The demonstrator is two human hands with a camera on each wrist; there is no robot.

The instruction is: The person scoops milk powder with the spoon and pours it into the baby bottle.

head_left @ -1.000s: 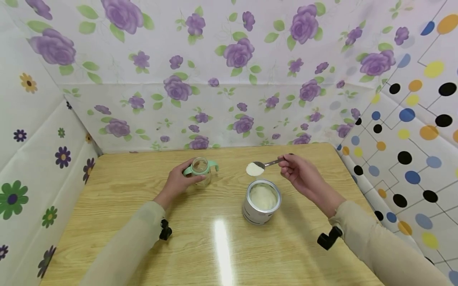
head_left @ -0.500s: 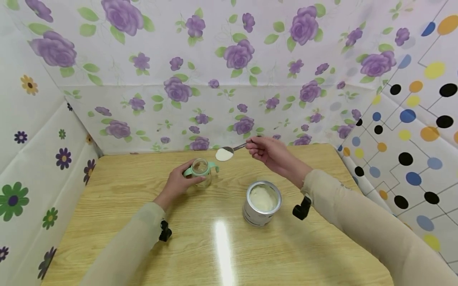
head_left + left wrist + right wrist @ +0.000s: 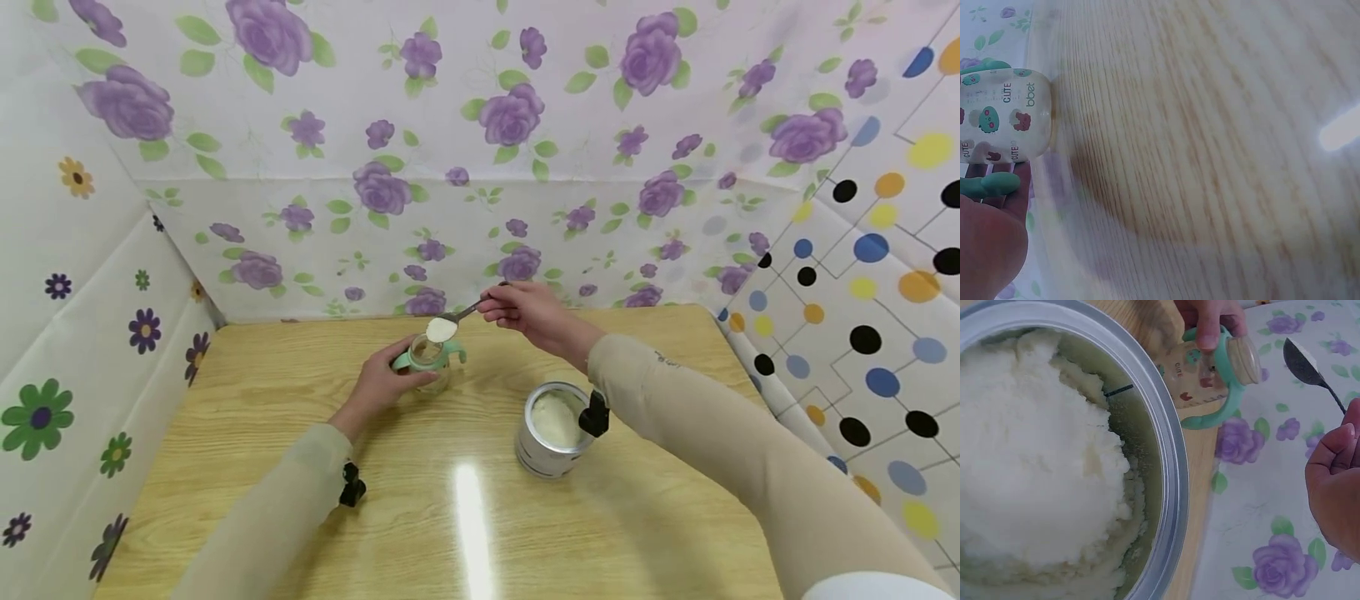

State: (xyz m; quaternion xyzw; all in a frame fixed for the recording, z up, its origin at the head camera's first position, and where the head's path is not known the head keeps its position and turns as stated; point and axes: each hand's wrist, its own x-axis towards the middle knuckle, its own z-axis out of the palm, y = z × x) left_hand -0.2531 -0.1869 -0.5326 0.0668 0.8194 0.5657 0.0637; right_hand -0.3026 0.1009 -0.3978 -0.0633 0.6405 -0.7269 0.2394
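My left hand point(image 3: 381, 382) grips a clear baby bottle point(image 3: 437, 382) with a green two-handled collar and an uncovered mouth. Cartoon prints and the word "CUTE" show on the bottle's side point(image 3: 1004, 115) in the left wrist view. Between thumb and fingers, my right hand point(image 3: 534, 317) pinches the handle of a metal spoon point(image 3: 468, 312). A heap of pale powder point(image 3: 441, 330) fills the spoon's bowl, which overlaps the bottle's mouth in the head view. From the right wrist, the spoon point(image 3: 1300, 364) appears apart from the bottle's rim.
An uncovered tin point(image 3: 543, 461) of cream powder point(image 3: 1041, 456) stands to the right on the wooden table point(image 3: 375, 517), under my right wrist. Flower-print cloth point(image 3: 465, 208) hangs behind the table's back edge, with patterned cloth at both sides.
My right hand has carried the loaded spoon leftward from above the tin to the bottle's mouth. My left hand still holds the bottle in about the same place.
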